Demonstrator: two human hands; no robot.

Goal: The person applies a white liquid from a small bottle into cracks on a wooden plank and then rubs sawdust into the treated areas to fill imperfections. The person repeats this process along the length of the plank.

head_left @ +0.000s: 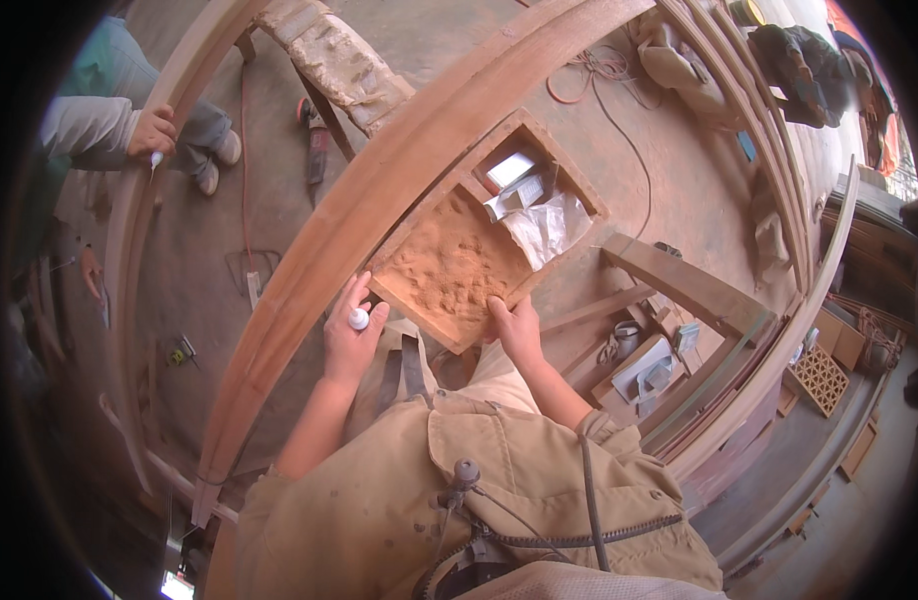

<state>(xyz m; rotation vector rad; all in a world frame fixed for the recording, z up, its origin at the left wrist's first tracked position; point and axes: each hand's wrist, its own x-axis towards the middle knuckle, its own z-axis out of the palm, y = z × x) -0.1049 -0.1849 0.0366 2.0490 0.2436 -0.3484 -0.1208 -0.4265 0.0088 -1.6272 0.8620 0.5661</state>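
In front of me is a shallow wooden tray [457, 338] with compartments, tilted across the view beside a long curved wooden beam [364, 190]. Loose brown sawdust [449, 260] fills its largest compartment. Small white boxes [511, 172] and a crumpled clear plastic bag [551, 230] lie in the far part. My left hand [349, 340] holds a small white bottle [359, 319], its fingers at the tray's left corner against the beam. My right hand [517, 332] grips the tray's near right edge, thumb over the rim by the sawdust.
At the left, another person's hand [153, 132] rests on a second curved beam [129, 225], with a small white bottle. An angle grinder [317, 145] and cords [644, 170] lie on the floor. A wooden frame [689, 275] and long curved strips [779, 170] stand at the right.
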